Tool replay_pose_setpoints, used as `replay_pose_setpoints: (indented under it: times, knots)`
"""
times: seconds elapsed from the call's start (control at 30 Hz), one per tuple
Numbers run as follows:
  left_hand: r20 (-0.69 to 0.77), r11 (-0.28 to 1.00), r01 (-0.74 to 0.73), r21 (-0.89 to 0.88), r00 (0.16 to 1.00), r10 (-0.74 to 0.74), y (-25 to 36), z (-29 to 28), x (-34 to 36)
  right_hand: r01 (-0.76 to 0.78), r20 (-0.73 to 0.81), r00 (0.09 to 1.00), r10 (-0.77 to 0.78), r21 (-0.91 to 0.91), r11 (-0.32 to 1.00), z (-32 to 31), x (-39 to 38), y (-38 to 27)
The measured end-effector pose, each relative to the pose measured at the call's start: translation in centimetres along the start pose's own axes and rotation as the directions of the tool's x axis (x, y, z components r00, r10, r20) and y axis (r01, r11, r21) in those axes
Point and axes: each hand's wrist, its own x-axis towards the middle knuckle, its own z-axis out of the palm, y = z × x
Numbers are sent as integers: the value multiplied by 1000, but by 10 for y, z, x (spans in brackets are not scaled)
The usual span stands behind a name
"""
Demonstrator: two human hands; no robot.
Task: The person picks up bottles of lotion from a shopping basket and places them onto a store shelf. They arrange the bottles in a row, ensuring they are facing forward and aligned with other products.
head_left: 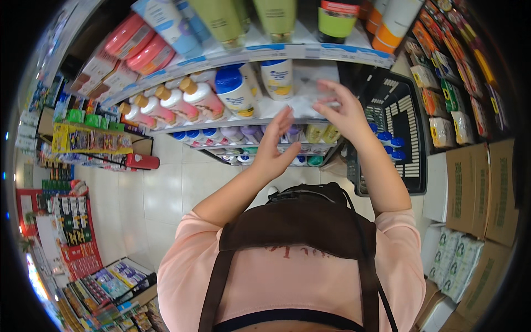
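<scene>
Both my hands are raised before the middle shelf (310, 83) and hold nothing. My left hand (276, 144) has its fingers extended, a little blurred, below a white-and-yellow bottle with a blue cap (276, 83). My right hand (337, 110) is open with curved fingers, over the shelf's bare right part. A second blue-capped bottle (232, 94) stands to the left, beside pink-and-white bottles with wooden-look caps (193, 102). Behind my right forearm a black basket (415, 127) holds several blue-capped bottles (395, 141).
An upper shelf (249, 52) carries tubes and tubs. Lower shelves show more bottles (315, 133). On the left, past the tiled floor (166, 188), are product displays (91, 138). Brown cartons (467, 188) and racks of packets (442, 72) line the right side.
</scene>
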Motion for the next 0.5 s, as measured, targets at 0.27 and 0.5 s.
replay_pose_setpoints:
  times: [0.27, 0.5]
  knots:
    - [542, 985, 161, 54, 824, -164, -20, 47, 0, -331, -128, 929, 346, 121, 936, -58, -117, 58]
    - [693, 950, 308, 45, 676, -252, -44, 124, 20, -538, -387, 790, 477, -64, 840, -121, -188, 135]
